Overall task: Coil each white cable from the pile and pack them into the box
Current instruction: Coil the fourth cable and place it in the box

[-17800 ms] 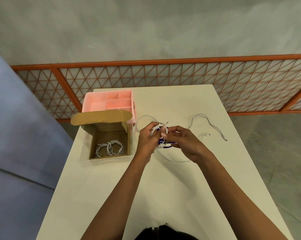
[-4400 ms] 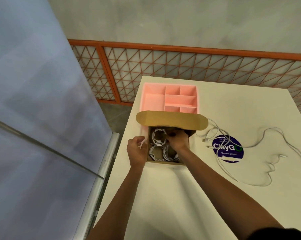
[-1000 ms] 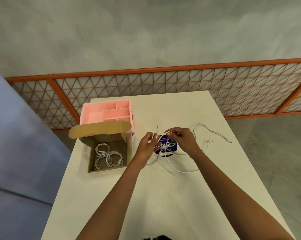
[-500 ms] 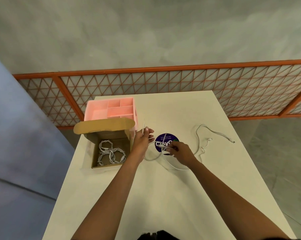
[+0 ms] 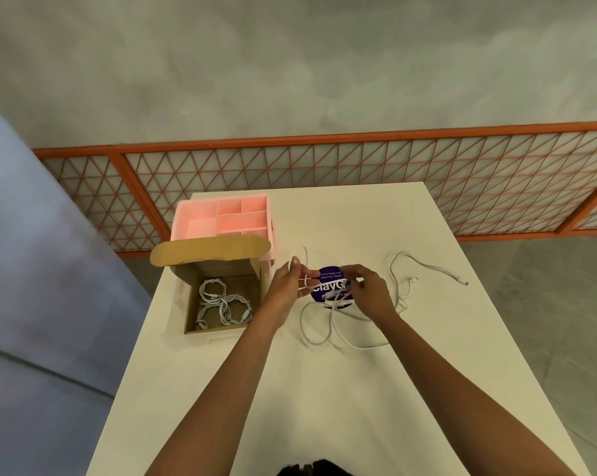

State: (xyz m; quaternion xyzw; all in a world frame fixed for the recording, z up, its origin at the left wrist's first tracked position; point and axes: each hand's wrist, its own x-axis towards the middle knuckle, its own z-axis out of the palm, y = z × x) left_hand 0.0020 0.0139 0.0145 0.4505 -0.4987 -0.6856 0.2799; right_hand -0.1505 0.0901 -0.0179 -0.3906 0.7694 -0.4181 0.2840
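Cable (image 5: 313,342) stretched btwn left hand (image 5: 285,286) & right hand (image 5: 369,290), both pinching (slack loops on table (image 5: 324,407)).

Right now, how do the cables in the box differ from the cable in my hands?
The boxed cables are wound into small loops; the held cable trails in wide, slack curves. The boxed cables lie inside the box, untouched; the held cable is pinched by the left hand and the right hand, with its slack on the table. Both are thin and white.
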